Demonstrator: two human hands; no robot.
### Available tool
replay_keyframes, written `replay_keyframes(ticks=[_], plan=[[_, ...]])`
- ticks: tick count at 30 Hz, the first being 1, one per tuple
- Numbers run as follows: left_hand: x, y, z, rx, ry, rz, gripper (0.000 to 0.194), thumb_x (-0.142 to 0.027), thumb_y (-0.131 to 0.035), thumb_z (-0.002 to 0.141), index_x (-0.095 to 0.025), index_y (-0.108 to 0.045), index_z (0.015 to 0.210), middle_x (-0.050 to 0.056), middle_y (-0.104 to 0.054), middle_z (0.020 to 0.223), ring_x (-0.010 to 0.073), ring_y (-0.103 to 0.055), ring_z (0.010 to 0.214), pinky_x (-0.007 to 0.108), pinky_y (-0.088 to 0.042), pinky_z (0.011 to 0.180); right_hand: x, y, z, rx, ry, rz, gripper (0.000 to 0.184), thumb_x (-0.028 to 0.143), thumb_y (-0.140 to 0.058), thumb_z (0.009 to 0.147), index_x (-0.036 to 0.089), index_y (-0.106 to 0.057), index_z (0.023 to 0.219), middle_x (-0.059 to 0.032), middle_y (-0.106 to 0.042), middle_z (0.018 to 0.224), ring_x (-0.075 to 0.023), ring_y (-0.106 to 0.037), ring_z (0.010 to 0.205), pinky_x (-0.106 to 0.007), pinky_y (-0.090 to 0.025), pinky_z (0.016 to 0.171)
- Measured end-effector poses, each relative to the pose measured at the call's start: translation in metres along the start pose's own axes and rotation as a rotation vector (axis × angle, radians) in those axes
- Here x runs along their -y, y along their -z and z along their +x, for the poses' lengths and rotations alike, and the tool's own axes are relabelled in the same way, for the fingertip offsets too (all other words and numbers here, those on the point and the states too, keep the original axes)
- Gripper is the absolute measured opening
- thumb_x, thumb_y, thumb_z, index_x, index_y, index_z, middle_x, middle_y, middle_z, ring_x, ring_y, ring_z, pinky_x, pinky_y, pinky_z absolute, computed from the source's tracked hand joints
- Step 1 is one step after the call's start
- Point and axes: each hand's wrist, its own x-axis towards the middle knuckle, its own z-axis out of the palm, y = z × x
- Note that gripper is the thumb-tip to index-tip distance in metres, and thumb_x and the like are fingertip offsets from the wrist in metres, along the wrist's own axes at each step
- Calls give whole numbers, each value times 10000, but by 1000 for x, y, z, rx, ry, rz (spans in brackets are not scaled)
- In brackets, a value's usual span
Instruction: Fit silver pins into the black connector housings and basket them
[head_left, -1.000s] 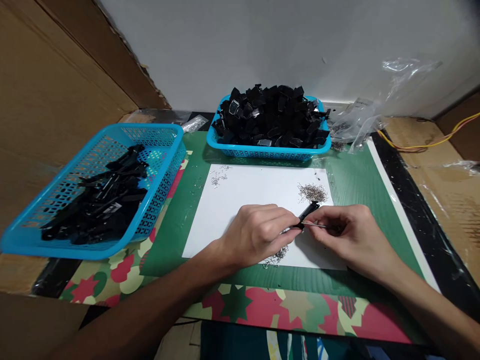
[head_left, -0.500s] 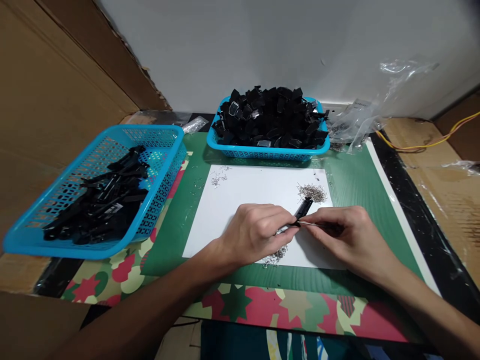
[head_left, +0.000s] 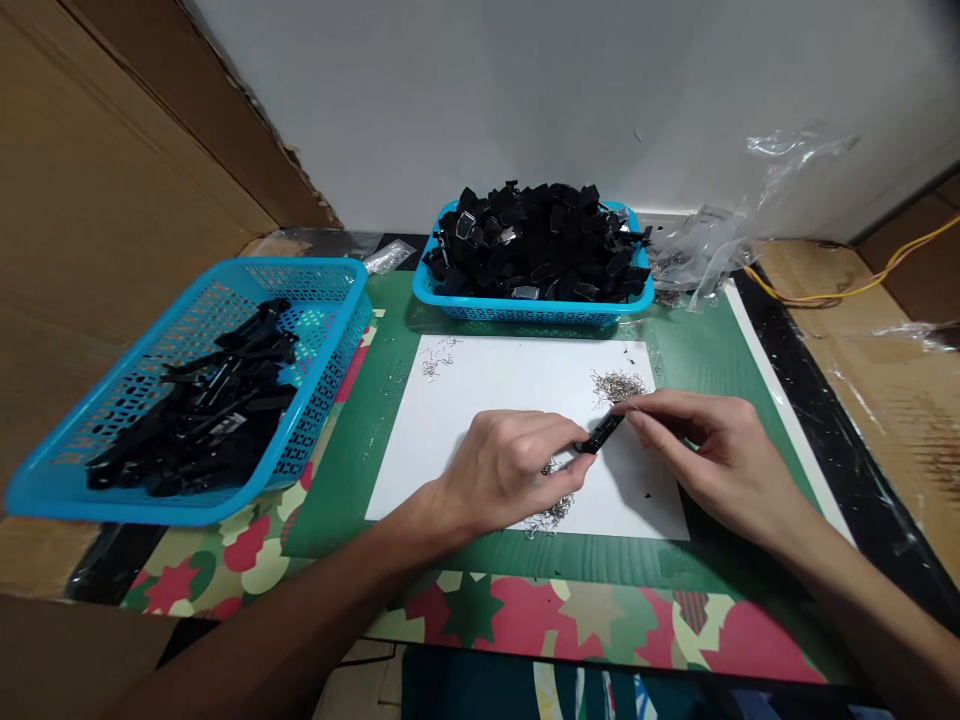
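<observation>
A small, narrow black plastic part is gripped between the thumb and fingers of my left hand, slanting up to the right over the white sheet. My right hand is closed in a pinch at the part's far end; what lies between its fingertips is too small to make out. Just beyond that end is a pile of tiny bent metal wire pieces. A second pile of metal pieces lies under my left hand, partly covered by it.
On the left stands a blue basket holding long black parts. A second blue basket, heaped with black pieces, is at the back by the wall. A few wires lie on the white sheet. Plastic bags sit back right.
My right hand has moved from the middle of the black part up to its far end. The thin metal strip at its fingertips no longer shows. My left hand keeps its grip.
</observation>
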Motion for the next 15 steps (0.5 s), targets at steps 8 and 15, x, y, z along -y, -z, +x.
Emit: replay_keyframes(ticks=[8,15], plan=[[1,-3,-2,-8,-5,16,111,-206,-724,892,-180,-760,993,-32,-816,850,146,-763,691,269,-506,571,5,-1,0,-294,103,20,148,177,-732,935,258,-830,1010,-51,-800,1019,-208,-763,902,-358,-646,821],[1,-6,-2,-5,-25,5,77,-243,-748,882,-190,-782,926,-31,-794,762,136,-727,627,281,-488,573,15,-29,-3,-347,-132,407,85,220,-853,826,196,-782,866,-23,-809,814,-188,-792,694,-274,-680,652]])
